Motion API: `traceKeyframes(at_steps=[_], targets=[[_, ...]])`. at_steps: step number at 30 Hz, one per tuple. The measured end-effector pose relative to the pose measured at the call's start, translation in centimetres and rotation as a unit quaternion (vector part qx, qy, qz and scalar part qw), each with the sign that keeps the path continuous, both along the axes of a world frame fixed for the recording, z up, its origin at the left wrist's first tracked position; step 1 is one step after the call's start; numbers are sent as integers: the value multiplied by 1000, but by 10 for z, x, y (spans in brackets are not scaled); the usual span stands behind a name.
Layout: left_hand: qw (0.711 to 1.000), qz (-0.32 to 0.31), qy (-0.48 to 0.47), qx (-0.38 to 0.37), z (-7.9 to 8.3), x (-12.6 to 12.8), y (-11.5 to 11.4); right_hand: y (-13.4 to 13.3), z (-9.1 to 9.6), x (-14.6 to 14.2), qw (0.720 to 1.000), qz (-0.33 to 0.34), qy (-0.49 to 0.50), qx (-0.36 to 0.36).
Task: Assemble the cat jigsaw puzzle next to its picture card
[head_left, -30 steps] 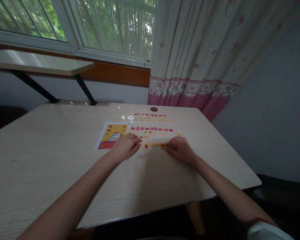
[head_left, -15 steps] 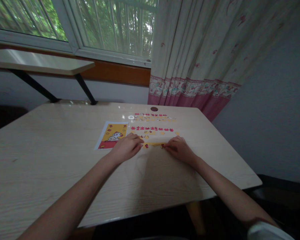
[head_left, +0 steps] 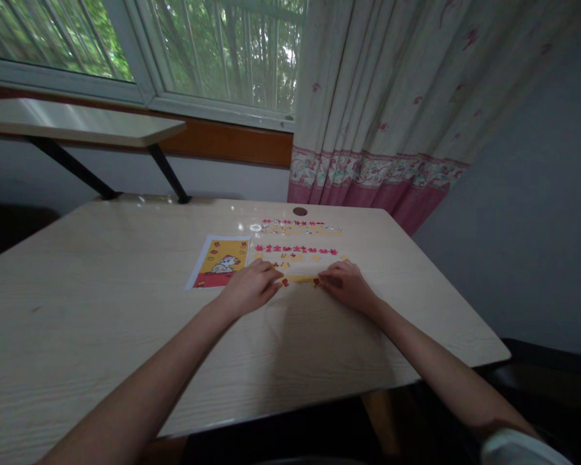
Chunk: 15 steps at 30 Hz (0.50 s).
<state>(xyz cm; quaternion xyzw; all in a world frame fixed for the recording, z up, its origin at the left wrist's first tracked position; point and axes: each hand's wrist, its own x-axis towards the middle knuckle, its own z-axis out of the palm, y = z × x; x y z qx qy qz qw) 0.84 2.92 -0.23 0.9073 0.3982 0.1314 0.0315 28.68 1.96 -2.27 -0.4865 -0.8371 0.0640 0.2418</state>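
Note:
A short strip of yellow and red jigsaw puzzle pieces (head_left: pixel 301 279) lies on the table between my hands. My left hand (head_left: pixel 255 284) is closed, thumb and fingers pinched at the strip's left end. At the right end, my right hand (head_left: pixel 346 284) is closed in a similar pinch; its fingertips partly cover the pieces there. Just beyond the hands lie loose yellow pieces (head_left: pixel 315 258), and behind them runs a row of red pieces (head_left: pixel 295 249). Left of my left hand is a printed picture (head_left: pixel 221 261) of a white cartoon animal on yellow and red, partly covered by that hand.
Farther back on the light wooden table (head_left: pixel 174 361) are more rows of puzzle pieces (head_left: pixel 300 229). A round cable hole (head_left: pixel 299 211) sits near the back edge. A raised shelf (head_left: pixel 82 121) on black supports stands back left; a curtain (head_left: pixel 368 129) hangs behind.
The view has shifted very slightly. Both hands stay at the ends of the strip, with only tiny finger movement.

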Motion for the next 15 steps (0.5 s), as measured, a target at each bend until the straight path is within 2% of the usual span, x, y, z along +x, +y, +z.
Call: traceKeyframes(at_steps=[15], targets=[[1000, -3, 1, -5, 1, 2, -1, -2, 3, -6, 1000, -8, 9, -2]])
